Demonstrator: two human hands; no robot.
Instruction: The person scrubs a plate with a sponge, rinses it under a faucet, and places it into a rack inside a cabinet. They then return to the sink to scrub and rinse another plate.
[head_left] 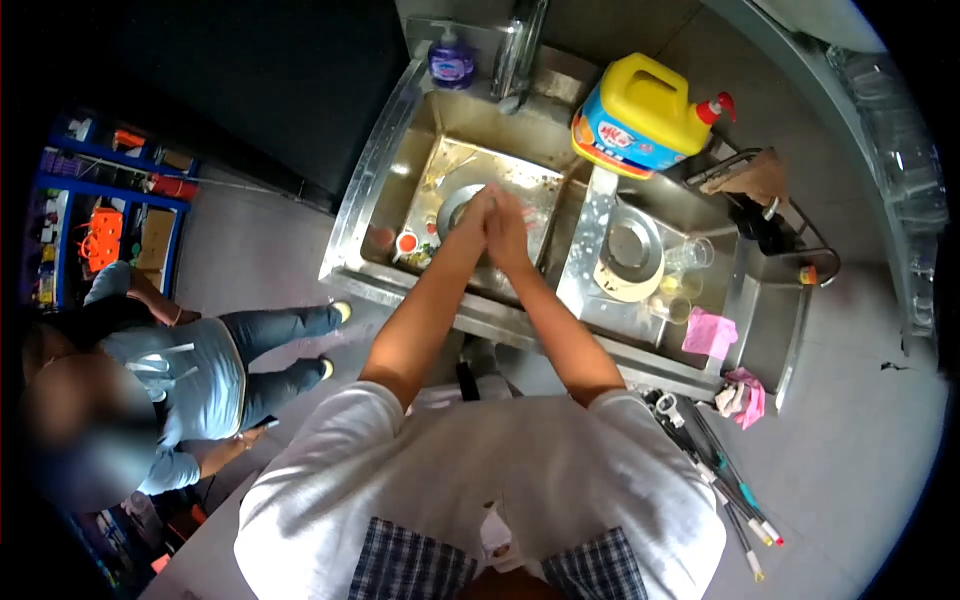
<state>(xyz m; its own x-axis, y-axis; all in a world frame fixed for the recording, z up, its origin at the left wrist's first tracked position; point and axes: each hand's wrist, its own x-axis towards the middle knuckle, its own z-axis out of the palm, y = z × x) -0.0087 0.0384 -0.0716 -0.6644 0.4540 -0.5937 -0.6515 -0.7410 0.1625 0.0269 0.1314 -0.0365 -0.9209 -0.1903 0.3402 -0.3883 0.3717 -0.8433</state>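
Over the stainless steel sink basin (385, 160), both hands lay palm to palm.
Left hand (476, 218) and right hand (510, 238) held nothing, fingers straight, pressed flat above the round metal drain (455, 205); purple soap bottle (452, 62) at 11 o'clock. Keeping low should contain splashes.

No legible text; labels on yellow detergent jug (640, 110) and purple soap bottle (452, 62) too blurred

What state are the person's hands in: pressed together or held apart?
Pressed together: the left hand and right hand meet palm to palm above the sink.
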